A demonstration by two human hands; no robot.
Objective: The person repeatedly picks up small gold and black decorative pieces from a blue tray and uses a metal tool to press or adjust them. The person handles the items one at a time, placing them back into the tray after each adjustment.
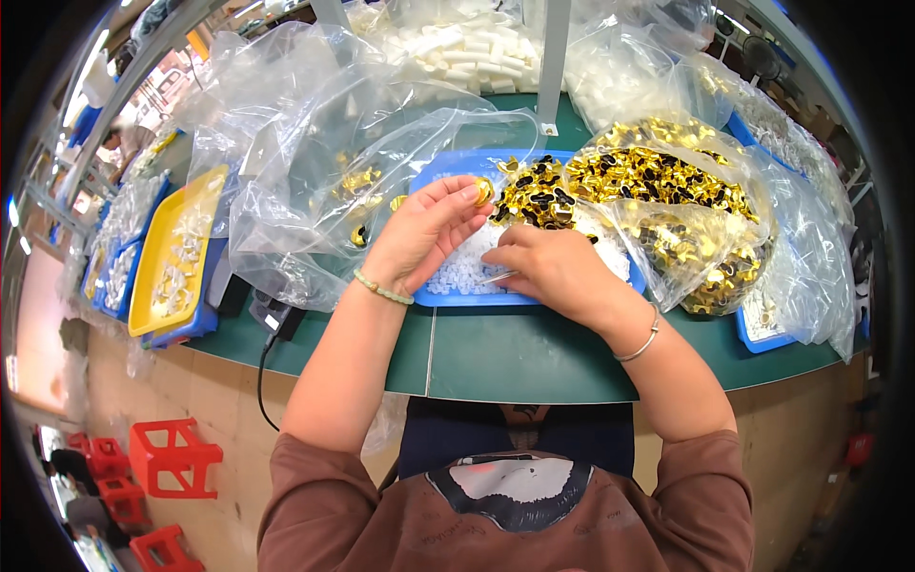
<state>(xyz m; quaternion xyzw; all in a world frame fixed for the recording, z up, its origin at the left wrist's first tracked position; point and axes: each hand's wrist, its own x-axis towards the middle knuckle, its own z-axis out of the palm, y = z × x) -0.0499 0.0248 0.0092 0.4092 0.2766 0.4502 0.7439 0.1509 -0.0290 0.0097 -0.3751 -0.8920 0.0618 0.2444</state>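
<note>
Green bench [496, 357]; left hand [419, 238] pinching glossy gold ring [484, 191].

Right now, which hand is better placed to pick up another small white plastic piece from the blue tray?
Probably the right hand: it rests directly over the small white plastic pieces in the blue plastic tray. The left hand is raised, its fingertips already pinching a small gold-coloured round part.

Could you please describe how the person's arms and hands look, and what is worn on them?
Both forearms are bare. The left hand has a pale green beaded bracelet on its wrist. The right hand has a thin silver bangle. Brown sleeves end above the elbows.
</note>
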